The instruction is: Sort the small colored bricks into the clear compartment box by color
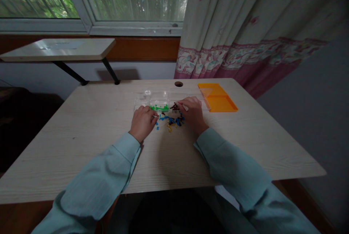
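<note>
A clear plastic box with compartments (159,92) lies on the table. Small green pieces (160,108) fill one of its front compartments, and small dark brown pieces (174,107) are in the one to the right. In front of the box, a loose pile of small blue pieces (171,120) is mixed with dark ones and a few yellow pieces (169,129). My left hand (143,122) is beside the pile, thumb and finger pinched together on something tiny. Over the brown pieces, my right hand (191,112) has its fingertips closed; what they hold is too small to tell.
An orange two-part tray or lid (220,100) lies right of the box. Behind the box is a round hole (179,84) in the wooden table (109,161). A raised white shelf (81,50) stands at the back left. A curtain (212,52) hangs behind.
</note>
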A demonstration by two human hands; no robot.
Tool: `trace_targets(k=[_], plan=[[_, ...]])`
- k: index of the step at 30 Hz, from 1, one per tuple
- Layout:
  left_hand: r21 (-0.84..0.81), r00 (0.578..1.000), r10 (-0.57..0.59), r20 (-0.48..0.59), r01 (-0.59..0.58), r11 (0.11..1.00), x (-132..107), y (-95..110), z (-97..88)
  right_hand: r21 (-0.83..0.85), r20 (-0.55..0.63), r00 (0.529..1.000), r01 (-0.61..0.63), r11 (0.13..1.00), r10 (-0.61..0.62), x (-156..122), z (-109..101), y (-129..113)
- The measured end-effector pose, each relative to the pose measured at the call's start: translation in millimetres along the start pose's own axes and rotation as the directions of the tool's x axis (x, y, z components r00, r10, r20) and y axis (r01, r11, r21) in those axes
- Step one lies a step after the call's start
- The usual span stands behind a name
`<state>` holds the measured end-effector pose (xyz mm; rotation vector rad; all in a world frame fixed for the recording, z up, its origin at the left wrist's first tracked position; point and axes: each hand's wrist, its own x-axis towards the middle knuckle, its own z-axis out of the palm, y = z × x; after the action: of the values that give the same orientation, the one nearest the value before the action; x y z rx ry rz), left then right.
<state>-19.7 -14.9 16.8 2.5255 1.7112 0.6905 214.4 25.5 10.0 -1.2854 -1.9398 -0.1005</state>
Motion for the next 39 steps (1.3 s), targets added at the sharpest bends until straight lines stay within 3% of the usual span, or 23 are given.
trace_targets(k=[7,30,33,36,39], plan=[[0.051,0.999,0.017,0.031,-0.019,0.999,-0.2,4.1,-4.8,0.002,0.017,1.0,-0.01,1.0,0.01,0.9,0.5,0.7],[-0.021,0.999,-0.014,0.048,0.015,1.0,0.7,5.1,-0.7,0.018,0.01,1.0,0.0,1.0,0.0,1.8,-3.1,-5.7],[-0.106,1.0,-0.005,0.018,0.007,0.994,1.0,1.2,0.7,0.026,0.015,1.0,-0.011,1.0,0.011,1.6,-3.1,-4.7],[-0.318,0.997,-0.072,-0.011,0.065,0.946,3.4,-2.6,-0.4,0.031,0.026,1.0,-0.012,0.999,0.011,2.0,-3.9,-4.1],[-0.62,0.965,-0.247,0.082,0.244,0.746,6.0,-2.0,-6.1,0.049,0.032,0.999,0.0,0.999,-0.002,2.8,-5.6,-6.4]])
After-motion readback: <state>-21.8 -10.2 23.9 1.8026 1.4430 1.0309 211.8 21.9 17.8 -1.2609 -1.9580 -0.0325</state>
